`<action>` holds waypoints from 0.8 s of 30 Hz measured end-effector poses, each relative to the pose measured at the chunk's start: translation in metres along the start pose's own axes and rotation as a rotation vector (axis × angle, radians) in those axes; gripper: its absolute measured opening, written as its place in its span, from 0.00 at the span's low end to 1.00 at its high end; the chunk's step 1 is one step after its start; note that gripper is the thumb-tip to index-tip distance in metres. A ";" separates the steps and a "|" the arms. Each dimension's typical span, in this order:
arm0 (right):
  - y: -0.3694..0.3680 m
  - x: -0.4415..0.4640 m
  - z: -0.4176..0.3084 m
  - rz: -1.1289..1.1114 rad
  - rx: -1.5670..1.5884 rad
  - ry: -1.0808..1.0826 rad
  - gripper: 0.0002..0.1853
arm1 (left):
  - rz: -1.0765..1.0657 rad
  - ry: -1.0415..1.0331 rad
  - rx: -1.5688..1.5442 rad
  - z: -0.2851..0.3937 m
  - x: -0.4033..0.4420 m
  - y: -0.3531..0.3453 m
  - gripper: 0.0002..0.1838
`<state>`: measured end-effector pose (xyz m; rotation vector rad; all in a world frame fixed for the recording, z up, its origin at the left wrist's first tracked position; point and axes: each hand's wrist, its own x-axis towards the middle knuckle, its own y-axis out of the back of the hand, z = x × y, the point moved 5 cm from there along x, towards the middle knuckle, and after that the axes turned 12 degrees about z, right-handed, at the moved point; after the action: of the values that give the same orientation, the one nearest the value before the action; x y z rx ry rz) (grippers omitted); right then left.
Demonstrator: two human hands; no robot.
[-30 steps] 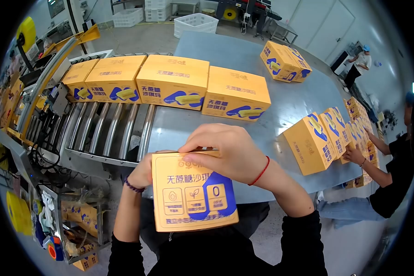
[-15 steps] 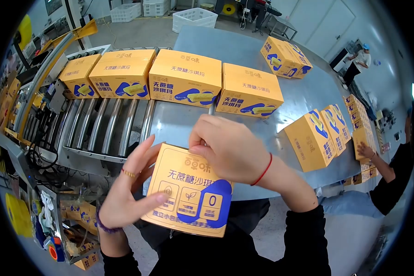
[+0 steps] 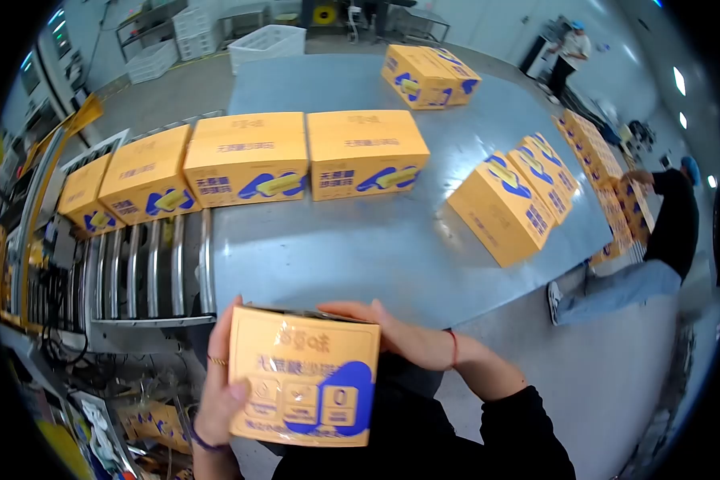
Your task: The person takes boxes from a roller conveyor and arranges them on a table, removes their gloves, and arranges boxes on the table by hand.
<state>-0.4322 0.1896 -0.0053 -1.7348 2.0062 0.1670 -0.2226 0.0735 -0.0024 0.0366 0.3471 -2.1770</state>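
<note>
The left hand [image 3: 216, 404] is gripping the box [image 3: 302, 384] by its left side, with the thumb lying across the printed front and the other fingers reaching behind. The right hand [image 3: 416, 340] is holding the same box at its upper right corner, its fingers running along the top edge; part of this grip is being hidden by the box. The box is hanging in front of the person's body, by the near edge of the bench [image 3: 320, 256], with its front facing the person.

Beyond it, four boxes [image 3: 246, 156] are standing in a row, the left ones sitting on rollers [image 3: 152, 268] and the rightmost on the bench. A pair [image 3: 420, 76] is standing at the far end, and a cluster [image 3: 496, 220] is resting near the right edge. Past that edge, a co-worker's hand [image 3: 638, 176] is reaching to stacked boxes [image 3: 592, 152].
</note>
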 end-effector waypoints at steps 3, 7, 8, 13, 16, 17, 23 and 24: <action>0.025 -0.043 -0.030 0.026 -0.151 0.556 0.41 | -0.116 -0.312 -0.072 -0.018 0.000 -0.056 0.65; 0.067 -0.082 -0.058 0.202 -0.811 0.839 0.40 | -0.222 -0.766 0.350 -0.104 0.007 -0.115 0.61; 0.069 -0.082 -0.062 0.204 -1.124 0.788 0.40 | -0.244 -0.756 0.584 -0.121 0.006 -0.131 0.59; 0.123 -0.058 -0.009 0.647 -1.271 0.625 0.43 | -0.522 -0.727 0.852 -0.074 0.056 -0.147 0.11; 0.143 -0.048 0.016 1.028 -1.772 0.443 0.44 | -0.155 -0.958 0.848 -0.012 0.147 -0.148 0.13; 0.150 -0.049 0.019 1.028 -1.761 0.435 0.44 | -0.079 -0.943 0.868 -0.004 0.192 -0.154 0.15; 0.205 -0.078 0.006 0.923 -1.433 0.557 0.42 | 0.141 -1.000 1.295 -0.001 0.373 -0.207 0.33; 0.214 -0.079 0.008 0.944 -1.444 0.570 0.42 | 0.170 -0.956 1.288 -0.005 0.363 -0.212 0.32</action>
<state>-0.6285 0.3042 -0.0246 -1.1702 3.3607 2.0134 -0.6070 -0.0953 -0.0129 -0.2390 -1.5083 -1.6528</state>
